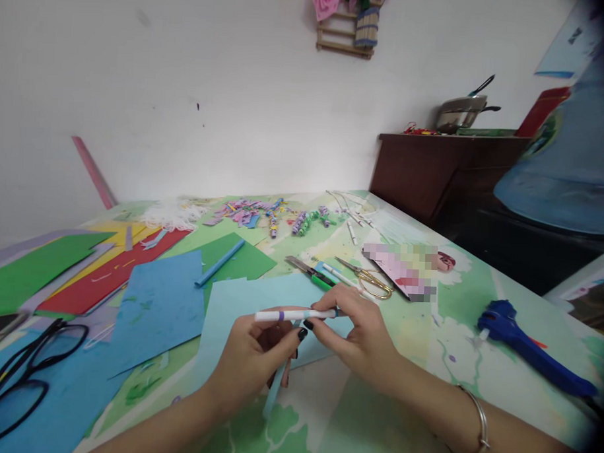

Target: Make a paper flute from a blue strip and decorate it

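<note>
A white stick point(291, 315) with purple and light blue bands lies level between my two hands. My left hand point(258, 350) is closed round its left and middle part, thumb and fingers pinching near the light blue band. At the right end, my right hand point(355, 324) grips the stick between thumb and fingers. A narrow light blue paper strip point(275, 392) hangs down from under my left fingers. Beneath the hands lies a pale blue sheet point(229, 313). Just beyond are a green-handled cutter point(310, 272), another white stick point(340, 276) and gold-handled scissors point(372, 280).
Coloured sheets point(158, 301), a rolled blue tube point(219, 263) and black glasses point(24, 375) lie left. Curled paper pieces point(243, 211) sit at the back. A phone point(399, 273) and a blue glue gun point(530, 350) are right.
</note>
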{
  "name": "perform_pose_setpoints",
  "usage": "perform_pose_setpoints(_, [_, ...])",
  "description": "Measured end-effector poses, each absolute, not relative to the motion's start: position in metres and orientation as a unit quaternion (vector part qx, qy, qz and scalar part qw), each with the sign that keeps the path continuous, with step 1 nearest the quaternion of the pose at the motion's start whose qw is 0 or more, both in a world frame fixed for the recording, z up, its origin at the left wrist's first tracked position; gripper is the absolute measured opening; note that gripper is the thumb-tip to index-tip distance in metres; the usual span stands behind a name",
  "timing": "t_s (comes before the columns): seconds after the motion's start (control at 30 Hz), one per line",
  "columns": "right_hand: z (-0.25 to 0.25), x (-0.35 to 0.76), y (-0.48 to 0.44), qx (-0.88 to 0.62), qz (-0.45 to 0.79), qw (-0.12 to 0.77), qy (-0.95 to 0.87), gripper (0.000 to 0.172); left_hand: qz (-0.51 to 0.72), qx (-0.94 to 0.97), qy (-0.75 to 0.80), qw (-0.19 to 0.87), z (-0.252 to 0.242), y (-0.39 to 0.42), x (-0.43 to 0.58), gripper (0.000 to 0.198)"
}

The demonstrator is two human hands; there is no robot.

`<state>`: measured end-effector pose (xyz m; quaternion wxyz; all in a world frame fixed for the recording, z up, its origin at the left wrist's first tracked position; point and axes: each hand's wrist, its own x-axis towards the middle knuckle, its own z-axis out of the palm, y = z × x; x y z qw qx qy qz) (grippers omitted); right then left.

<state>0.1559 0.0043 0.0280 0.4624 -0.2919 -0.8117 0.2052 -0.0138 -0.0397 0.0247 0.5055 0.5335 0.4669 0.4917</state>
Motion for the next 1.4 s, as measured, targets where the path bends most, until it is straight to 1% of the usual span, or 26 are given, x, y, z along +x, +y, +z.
perform_pose_setpoints(0.1, [0.028, 0.157, 0.006, -0.260, 0.157, 0.480, -0.823, 0.004, 0.492, 0.526, 0.461, 0.519, 0.022, -0.040, -0.017, 0.034])
perform_pose_setpoints(0.37, [0.025, 0.156, 0.006, -0.233, 0.059, 0.502, -0.831, 0.006, 0.493, 0.512, 0.457, 0.535, 0.020, -0.036, -0.017, 0.036])
perform_pose_setpoints(0.47, [0.023, 0.155, 0.006, -0.213, 0.056, 0.504, -0.835, 0.007, 0.494, 0.504, 0.461, 0.538, 0.022, -0.037, -0.016, 0.033])
perform_pose_setpoints(0.57, [0.021, 0.155, 0.007, -0.206, 0.054, 0.504, -0.837, 0.009, 0.498, 0.519, 0.469, 0.514, 0.023, -0.036, -0.016, 0.028])
perform_pose_setpoints(0.7, [0.022, 0.157, 0.008, -0.200, 0.076, 0.497, -0.841, 0.008, 0.490, 0.538, 0.467, 0.503, 0.022, -0.035, -0.017, 0.026])
perform_pose_setpoints(0.83, [0.025, 0.158, 0.008, -0.157, 0.106, 0.486, -0.853, 0.024, 0.482, 0.528, 0.476, 0.512, 0.020, -0.035, -0.018, 0.027])
perform_pose_setpoints(1.03, [0.024, 0.158, 0.012, -0.123, 0.104, 0.505, -0.848, 0.030, 0.469, 0.510, 0.484, 0.534, 0.023, -0.033, -0.017, 0.029])
perform_pose_setpoints(1.1, [0.022, 0.158, 0.014, -0.126, 0.094, 0.506, -0.848, 0.030, 0.461, 0.501, 0.487, 0.548, 0.024, -0.033, -0.017, 0.030])
perform_pose_setpoints(1.23, [0.017, 0.158, 0.017, -0.129, 0.068, 0.495, -0.857, 0.024, 0.470, 0.487, 0.482, 0.557, 0.024, -0.034, -0.017, 0.032])
perform_pose_setpoints(1.4, [0.012, 0.158, 0.020, -0.128, 0.034, 0.500, -0.856, 0.022, 0.452, 0.527, 0.497, 0.520, 0.028, -0.030, -0.019, 0.037])
